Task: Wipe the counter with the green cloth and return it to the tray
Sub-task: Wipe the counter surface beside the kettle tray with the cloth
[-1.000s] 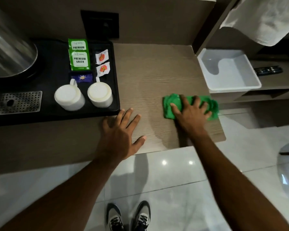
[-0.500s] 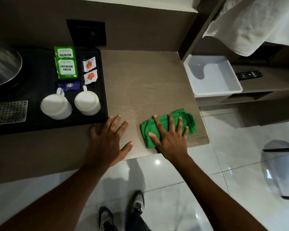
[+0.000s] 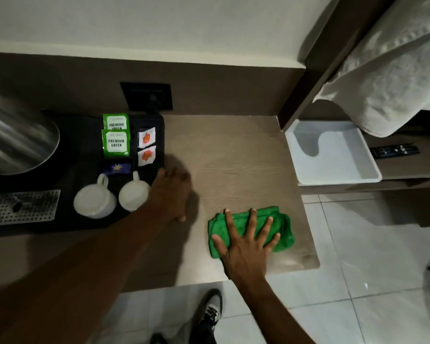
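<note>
Now the right hand lies flat on the crumpled green cloth, fingers spread wide, and the cloth pokes out past the fingertips. Under them is the brown wooden counter. The left hand rests on the counter beside the black tray; its fingers are blurry, so I cannot tell. The empty white plastic tray sits far beyond the right fingertips.

We see two white cups side by side on a black mat, with two green tea sachets, two small white packets and a dark blue packet behind them. A steel kettle stands far left, above a perforated metal grate. A white towel hangs upper right, a remote below it.
</note>
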`<action>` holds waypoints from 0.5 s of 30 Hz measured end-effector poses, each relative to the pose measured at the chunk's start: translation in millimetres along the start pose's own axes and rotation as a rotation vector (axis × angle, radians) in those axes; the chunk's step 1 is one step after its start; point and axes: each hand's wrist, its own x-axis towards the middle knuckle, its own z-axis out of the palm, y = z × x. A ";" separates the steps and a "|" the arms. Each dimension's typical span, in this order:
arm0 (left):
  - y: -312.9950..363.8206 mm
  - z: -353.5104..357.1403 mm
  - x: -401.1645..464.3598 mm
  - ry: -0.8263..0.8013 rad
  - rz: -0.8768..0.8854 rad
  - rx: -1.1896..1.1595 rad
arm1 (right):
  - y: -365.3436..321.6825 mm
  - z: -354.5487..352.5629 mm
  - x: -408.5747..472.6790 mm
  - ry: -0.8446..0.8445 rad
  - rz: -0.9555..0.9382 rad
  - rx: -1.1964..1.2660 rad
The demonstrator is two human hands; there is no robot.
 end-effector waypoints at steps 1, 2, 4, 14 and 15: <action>1.0 -1.8 5.0 -0.004 0.014 0.017 | -4.8 -2.4 18.1 0.011 -0.005 0.012; 1.6 -2.3 9.6 -0.008 0.020 0.028 | -5.3 -8.2 39.3 -0.003 -0.013 0.016; 2.0 -4.5 18.1 -0.041 0.021 0.001 | 7.8 -20.0 77.9 -0.044 -0.018 0.000; -2.2 -29.6 67.9 -0.129 0.089 -0.133 | -4.3 7.3 -4.3 -0.063 -0.122 0.018; -3.6 -27.7 67.9 -0.123 0.096 -0.136 | -12.3 5.6 10.9 -0.031 -0.160 0.002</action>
